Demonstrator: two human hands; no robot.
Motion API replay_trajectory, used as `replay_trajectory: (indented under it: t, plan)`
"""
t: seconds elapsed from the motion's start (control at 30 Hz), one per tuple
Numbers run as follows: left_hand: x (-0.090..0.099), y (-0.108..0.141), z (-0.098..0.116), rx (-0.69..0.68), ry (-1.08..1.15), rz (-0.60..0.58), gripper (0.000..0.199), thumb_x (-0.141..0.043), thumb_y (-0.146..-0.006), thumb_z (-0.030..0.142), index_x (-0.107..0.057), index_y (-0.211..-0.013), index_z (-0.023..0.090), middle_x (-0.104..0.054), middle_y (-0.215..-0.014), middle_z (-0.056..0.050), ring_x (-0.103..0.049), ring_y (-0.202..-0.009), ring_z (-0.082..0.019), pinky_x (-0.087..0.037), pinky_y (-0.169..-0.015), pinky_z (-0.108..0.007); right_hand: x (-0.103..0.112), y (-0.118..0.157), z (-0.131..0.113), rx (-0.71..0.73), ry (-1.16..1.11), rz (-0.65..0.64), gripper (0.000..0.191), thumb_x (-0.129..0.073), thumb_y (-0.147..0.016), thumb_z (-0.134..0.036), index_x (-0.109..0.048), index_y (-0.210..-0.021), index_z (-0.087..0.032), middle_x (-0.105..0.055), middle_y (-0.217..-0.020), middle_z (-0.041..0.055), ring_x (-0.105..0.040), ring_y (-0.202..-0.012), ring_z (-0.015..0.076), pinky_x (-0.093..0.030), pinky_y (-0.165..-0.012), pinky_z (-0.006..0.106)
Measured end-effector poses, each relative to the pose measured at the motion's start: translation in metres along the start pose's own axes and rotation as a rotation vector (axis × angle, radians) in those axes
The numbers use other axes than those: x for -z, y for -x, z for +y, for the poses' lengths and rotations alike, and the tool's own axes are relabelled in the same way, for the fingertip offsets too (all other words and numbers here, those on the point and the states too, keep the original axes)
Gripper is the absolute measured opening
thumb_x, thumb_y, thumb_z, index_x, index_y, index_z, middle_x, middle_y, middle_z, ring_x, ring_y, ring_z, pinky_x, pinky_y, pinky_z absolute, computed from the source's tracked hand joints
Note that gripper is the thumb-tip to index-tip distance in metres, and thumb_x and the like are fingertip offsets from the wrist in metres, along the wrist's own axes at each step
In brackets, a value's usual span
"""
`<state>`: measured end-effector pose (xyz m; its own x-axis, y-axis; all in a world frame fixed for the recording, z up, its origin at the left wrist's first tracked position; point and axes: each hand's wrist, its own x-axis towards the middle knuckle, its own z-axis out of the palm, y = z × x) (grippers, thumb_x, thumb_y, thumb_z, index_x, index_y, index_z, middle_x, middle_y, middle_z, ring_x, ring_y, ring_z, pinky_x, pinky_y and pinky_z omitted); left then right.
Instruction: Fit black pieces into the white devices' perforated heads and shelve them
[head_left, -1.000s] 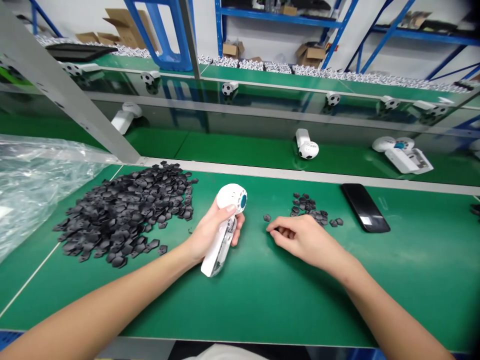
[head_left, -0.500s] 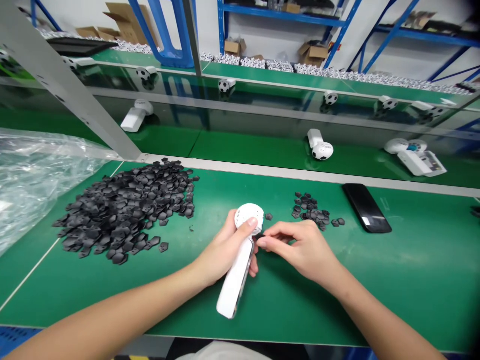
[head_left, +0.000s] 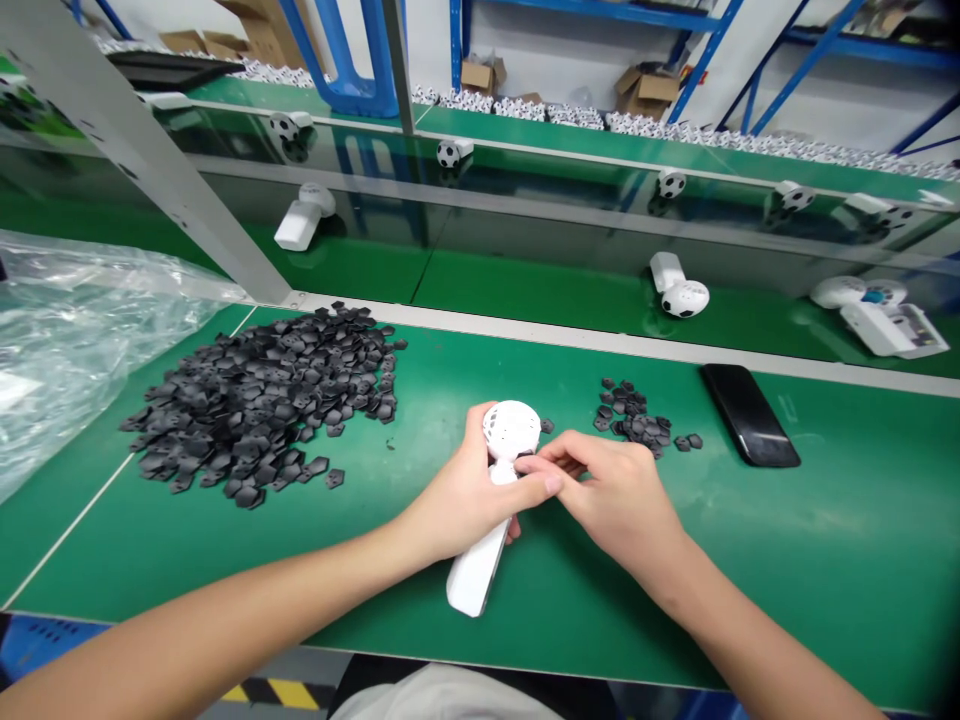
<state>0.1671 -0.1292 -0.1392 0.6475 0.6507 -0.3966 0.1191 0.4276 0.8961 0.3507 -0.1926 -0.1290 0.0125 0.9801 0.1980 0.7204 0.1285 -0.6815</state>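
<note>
My left hand (head_left: 469, 490) is wrapped around a white handheld fan (head_left: 476, 575) with a round, slotted head and a long flat handle. The head points away from me and the handle slants down towards me. The left thumb stretches across the neck to the right fingertips. My right hand (head_left: 611, 490) pinches at the right underside of the head, where a dark bit shows; the black pentagon piece there is mostly hidden by fingers. Just right of the head lies a loose black pentagon piece (head_left: 547, 426). A small group of black pentagon pieces (head_left: 645, 430) is farther right.
A large heap of black pentagon pieces (head_left: 262, 400) covers the left of the green table, beside clear plastic sheeting (head_left: 90, 340). A black phone (head_left: 750, 415) lies at right. Beyond the metal rail (head_left: 487, 328), white fans (head_left: 684, 297) lie on a green belt. A slanted metal post (head_left: 172, 180) rises at left.
My left thumb has slid off the fan's head and over to the right fingertips. The fan's head has turned slightly, and the camera view has shifted.
</note>
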Motion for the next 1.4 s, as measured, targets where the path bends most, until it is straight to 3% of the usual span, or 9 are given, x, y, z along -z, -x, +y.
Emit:
replay_trajectory:
  t: [0.23, 0.27, 0.37, 0.47, 0.73, 0.93, 1.1, 1.23, 1.4]
  plan:
    - [0.000, 0.003, 0.004, 0.008, -0.038, -0.017, 0.072, -0.079, -0.088, 0.057, -0.032, -0.135, 0.031, -0.062, -0.097, 0.001, -0.065, -0.050, -0.014, -0.055, -0.042, -0.027, 0.000, -0.001, 0.004, 0.012, 0.042, 0.043, 0.012, -0.075, -0.093, -0.023, -0.067, -0.085, -0.022, -0.074, -0.082, 0.0012, -0.068, -0.070, 0.0165, -0.052, -0.062, 0.028]
    - [0.000, 0.003, 0.006, 0.021, -0.043, -0.032, 0.074, -0.079, -0.087, 0.058, -0.031, -0.136, 0.030, -0.061, -0.095, 0.002, -0.065, -0.050, -0.014, -0.055, -0.043, -0.027, 0.000, -0.002, 0.004, 0.000, 0.007, 0.070, 0.010, -0.077, -0.090, -0.023, -0.067, -0.092, -0.022, -0.075, -0.092, 0.0038, -0.070, -0.078, 0.0188, -0.056, -0.064, 0.029]
    - [0.002, 0.004, 0.011, 0.057, -0.053, -0.084, 0.078, -0.077, -0.087, 0.062, -0.028, -0.137, 0.028, -0.061, -0.089, 0.002, -0.065, -0.051, -0.015, -0.055, -0.044, -0.027, -0.001, -0.004, 0.005, -0.008, -0.154, 0.058, 0.043, -0.077, -0.088, -0.021, -0.066, -0.129, -0.024, -0.072, -0.132, 0.0089, -0.072, -0.115, 0.0256, -0.068, -0.078, 0.032]
    - [0.004, 0.005, 0.014, 0.056, -0.066, -0.105, 0.076, -0.077, -0.087, 0.061, -0.030, -0.137, 0.028, -0.061, -0.088, 0.003, -0.065, -0.050, -0.015, -0.054, -0.042, -0.027, -0.004, -0.002, 0.007, 0.006, -0.265, -0.011, 0.049, -0.071, -0.095, -0.021, -0.064, -0.143, -0.027, -0.068, -0.145, 0.0045, -0.069, -0.129, 0.0251, -0.068, -0.094, 0.034]
    - [0.004, 0.003, 0.008, -0.047, -0.081, -0.088, 0.069, -0.070, -0.094, 0.061, -0.030, -0.142, 0.031, -0.062, -0.090, 0.002, -0.066, -0.054, -0.015, -0.056, -0.046, -0.027, 0.006, -0.008, 0.009, 0.009, -0.270, -0.030, 0.042, -0.078, -0.094, -0.027, -0.072, -0.135, -0.027, -0.070, -0.144, 0.0027, -0.070, -0.129, 0.0259, -0.063, -0.106, 0.037]
    - [0.014, -0.007, 0.008, -0.037, 0.152, -0.149, 0.053, -0.055, -0.101, 0.064, -0.030, -0.136, 0.034, -0.063, -0.081, 0.004, -0.068, -0.052, -0.018, -0.059, -0.049, -0.032, 0.023, -0.018, 0.034, 0.155, 0.157, -0.017, 0.025, -0.062, -0.106, -0.028, -0.078, -0.126, -0.026, -0.078, -0.122, 0.0052, -0.072, -0.112, 0.0264, -0.058, -0.101, 0.044]
    - [0.020, -0.012, 0.008, -0.044, 0.260, -0.099, 0.044, -0.048, -0.102, 0.065, -0.034, -0.125, 0.029, -0.066, -0.077, 0.001, -0.067, -0.050, -0.021, -0.058, -0.048, -0.034, 0.017, -0.023, 0.054, 0.155, 0.422, -0.126, 0.028, -0.062, -0.106, -0.033, -0.078, -0.126, -0.023, -0.072, -0.115, 0.0107, -0.068, -0.107, 0.0293, -0.059, -0.091, 0.045]
    - [0.019, -0.013, 0.008, -0.014, 0.288, -0.079, 0.045, -0.049, -0.102, 0.064, -0.036, -0.123, 0.027, -0.066, -0.076, 0.000, -0.065, -0.049, -0.022, -0.056, -0.047, -0.034, 0.012, -0.028, 0.050, 0.150, 0.307, -0.089, 0.025, -0.058, -0.108, -0.029, -0.079, -0.115, -0.021, -0.073, -0.105, 0.0101, -0.069, -0.099, 0.0259, -0.058, -0.090, 0.040]
    - [0.011, -0.001, 0.012, -0.208, 0.231, -0.015, 0.050, -0.058, -0.101, 0.054, -0.038, -0.139, 0.028, -0.067, -0.086, -0.001, -0.067, -0.061, -0.018, -0.058, -0.059, -0.030, 0.016, -0.020, 0.023, -0.015, -0.240, -0.012, 0.014, -0.069, -0.102, -0.031, -0.081, -0.107, -0.025, -0.079, -0.100, 0.0028, -0.075, -0.087, 0.0190, -0.060, -0.081, 0.031]
